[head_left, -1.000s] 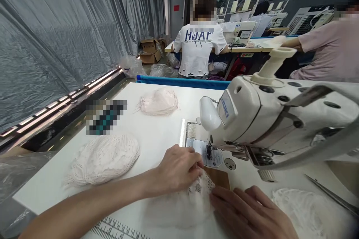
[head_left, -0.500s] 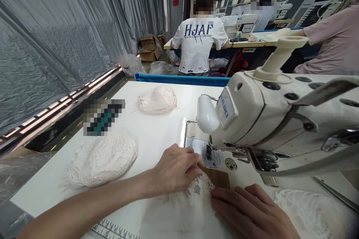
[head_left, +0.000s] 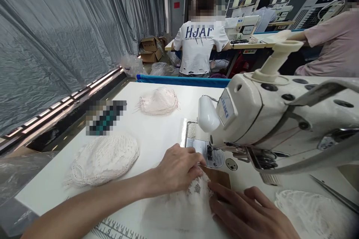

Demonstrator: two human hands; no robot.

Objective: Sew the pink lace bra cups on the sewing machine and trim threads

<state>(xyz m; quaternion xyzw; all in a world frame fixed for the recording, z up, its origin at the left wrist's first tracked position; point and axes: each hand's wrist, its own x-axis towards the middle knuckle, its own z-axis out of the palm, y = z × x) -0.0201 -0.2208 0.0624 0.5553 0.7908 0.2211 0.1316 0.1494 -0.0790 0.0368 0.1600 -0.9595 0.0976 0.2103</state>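
Observation:
My left hand (head_left: 181, 166) is closed on the upper end of a piece of white lace fabric (head_left: 198, 190), thumb and fingers pinching it just in front of the presser foot (head_left: 209, 152). The sheer lower part of the lace spreads over the white table toward me. My right hand (head_left: 246, 209) lies low at the lace's right edge, its fingers stretched out and slightly apart, fingertips touching the edge. A white sewing machine (head_left: 246, 112) stands over the work on the right. Part of a brown flat piece (head_left: 220, 177) shows between the hands.
A white lace pile (head_left: 105, 158) lies left, a pale pink fabric bundle (head_left: 158, 101) behind it. More lace (head_left: 311, 209) and scissors (head_left: 333, 192) are at right. A printed ruler scale (head_left: 114, 227) marks the near table. People sit at machines beyond the blue edge (head_left: 182, 81).
My right fingers have shifted slightly left along the lace's edge and parted a little. The left hand keeps its hold at the same spot. The camera view has moved slightly.

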